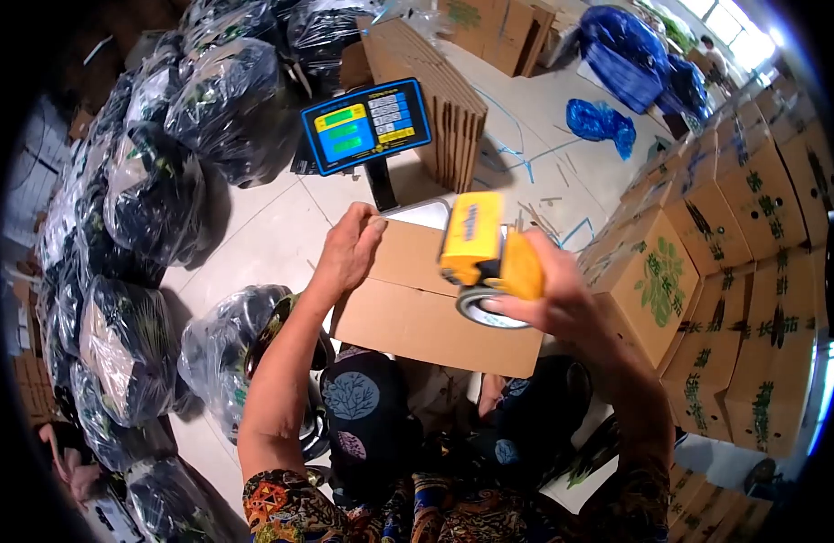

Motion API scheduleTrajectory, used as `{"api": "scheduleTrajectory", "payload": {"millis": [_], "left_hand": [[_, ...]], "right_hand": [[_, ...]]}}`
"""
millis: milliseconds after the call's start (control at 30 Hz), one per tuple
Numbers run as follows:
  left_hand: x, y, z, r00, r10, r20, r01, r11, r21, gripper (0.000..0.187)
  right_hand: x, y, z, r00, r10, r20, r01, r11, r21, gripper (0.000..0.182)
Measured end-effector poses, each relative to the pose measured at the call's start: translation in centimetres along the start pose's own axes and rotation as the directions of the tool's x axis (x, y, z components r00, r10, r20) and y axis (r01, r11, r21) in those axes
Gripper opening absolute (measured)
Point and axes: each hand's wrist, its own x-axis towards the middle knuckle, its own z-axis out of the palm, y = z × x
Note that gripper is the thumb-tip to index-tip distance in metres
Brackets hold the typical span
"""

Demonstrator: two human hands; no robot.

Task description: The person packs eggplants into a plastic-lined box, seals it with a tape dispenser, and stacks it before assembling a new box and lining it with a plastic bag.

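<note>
A cardboard box (417,328) sits in front of my knees, its top flaps folded in and meeting along a seam. My left hand (352,246) grips the far left corner of the box, fingers bent over the edge. A yellow tape dispenser (472,228) with a roll of tape is in my right hand (554,288), over the right part of the box top. The hand wraps around its handle. Just behind the box stands a weighing scale (366,126) with a blue display and keypad; part of its metal platform shows.
Clear plastic bags of dark vegetables (155,199) crowd the left side. Flattened cardboard (435,100) leans behind the scale. Printed cartons (720,271) are stacked on the right. Blue plastic (601,127) and strap scraps lie on the tiled floor. A person (711,59) is far back right.
</note>
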Motion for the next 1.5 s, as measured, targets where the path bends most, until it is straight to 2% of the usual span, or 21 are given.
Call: {"api": "scheduleTrajectory", "payload": {"millis": [67,100,133,200,400,500,567,633,667,733,767,800,867,900,1000,1033,1133,1200,1367,1467,1500], "left_hand": [[-0.1,-0.2,0.0,0.998,0.063,-0.031,-0.062,0.997,0.037,0.021],[0.0,0.0,-0.2,0.999,0.036,-0.019,-0.036,0.999,0.013,0.020],[-0.2,1.0,-0.6,0.997,-0.070,0.031,0.071,0.997,-0.034,0.021],[-0.2,0.3,-0.4,1.000,-0.004,-0.003,0.004,1.000,-0.005,0.024],[-0.2,-0.2,-0.5,0.997,0.077,-0.030,-0.071,0.985,0.154,0.027],[-0.3,-0.3,-0.4,0.999,0.048,-0.022,-0.046,0.994,0.095,0.028],[-0.6,-0.8,-0.1,0.965,0.222,-0.140,-0.197,0.965,0.174,0.029],[-1.2,0.5,-0.6,0.878,0.405,-0.255,-0.356,0.909,0.217,0.032],[-1.9,1.9,-1.1,0.914,0.327,-0.240,-0.330,0.944,0.028,0.035],[-3.6,5.8,-1.9,0.993,0.033,-0.110,-0.079,0.891,-0.448,0.038],[-4.0,5.9,-1.4,0.995,-0.068,0.068,0.093,0.859,-0.504,0.043],[-4.4,7.1,-1.7,0.983,-0.079,0.166,0.145,0.888,-0.436,0.037],[-4.7,7.5,-0.9,0.923,-0.124,0.365,0.365,0.591,-0.719,0.028],[-4.6,6.8,-0.5,0.940,-0.074,0.333,0.316,0.557,-0.768,0.019],[-4.3,5.3,-0.2,0.880,-0.176,0.442,0.475,0.269,-0.838,0.018],[-4.3,5.0,-0.5,0.866,-0.121,0.486,0.501,0.242,-0.831,0.019],[-4.9,5.7,0.0,0.863,-0.063,0.501,0.485,0.381,-0.787,0.020],[-5.0,6.0,0.8,0.843,0.063,0.534,0.495,0.298,-0.816,0.020],[-3.5,5.7,2.3,0.812,0.074,0.579,0.506,0.405,-0.761,0.012],[-2.9,5.8,1.9,0.846,0.095,0.525,0.427,0.469,-0.773,0.010],[-2.7,6.3,1.9,0.859,0.024,0.511,0.423,0.526,-0.738,0.010]], "right_hand": [[1.7,0.9,2.1,1.000,-0.022,-0.011,0.018,0.970,-0.244,0.052],[2.2,0.0,1.8,0.997,0.081,0.013,-0.078,0.986,-0.147,0.055],[2.4,0.4,1.9,0.995,0.098,0.010,-0.096,0.989,-0.114,0.059],[2.3,0.9,1.8,1.000,0.026,0.017,-0.025,0.998,-0.062,0.060],[2.8,-0.8,2.9,0.996,-0.090,-0.005,0.087,0.973,-0.214,0.055],[3.2,-1.7,3.2,0.995,-0.096,0.016,0.096,0.954,-0.285,0.053],[3.1,-1.4,3.3,0.996,-0.085,0.027,0.089,0.946,-0.311,0.053],[3.0,-0.8,3.4,0.999,-0.032,0.017,0.035,0.948,-0.318,0.054],[2.8,-0.7,3.4,0.998,-0.067,0.015,0.067,0.933,-0.354,0.054],[2.7,-0.6,3.5,0.981,-0.191,0.015,0.183,0.908,-0.376,0.055],[2.6,-0.5,3.7,0.982,-0.190,0.009,0.180,0.914,-0.363,0.056],[2.5,-0.4,3.8,0.981,-0.192,0.003,0.181,0.919,-0.350,0.056],[2.5,-0.1,3.6,0.980,-0.201,-0.003,0.188,0.921,-0.340,0.057],[2.3,0.2,3.4,0.979,-0.203,-0.004,0.189,0.921,-0.342,0.057],[2.0,0.5,3.3,0.983,-0.183,-0.011,0.168,0.925,-0.340,0.055],[1.9,0.8,3.3,0.982,-0.187,-0.017,0.171,0.929,-0.329,0.055],[1.8,1.0,3.1,0.988,-0.146,-0.040,0.130,0.952,-0.276,0.055],[1.7,1.0,3.2,0.991,-0.126,-0.047,0.110,0.962,-0.251,0.054],[1.4,0.9,3.1,0.985,-0.162,-0.056,0.142,0.955,-0.260,0.055],[1.3,1.6,2.8,0.996,-0.065,-0.067,0.053,0.984,-0.167,0.057],[1.2,2.3,2.8,0.997,-0.039,-0.071,0.030,0.992,-0.126,0.058]]}}
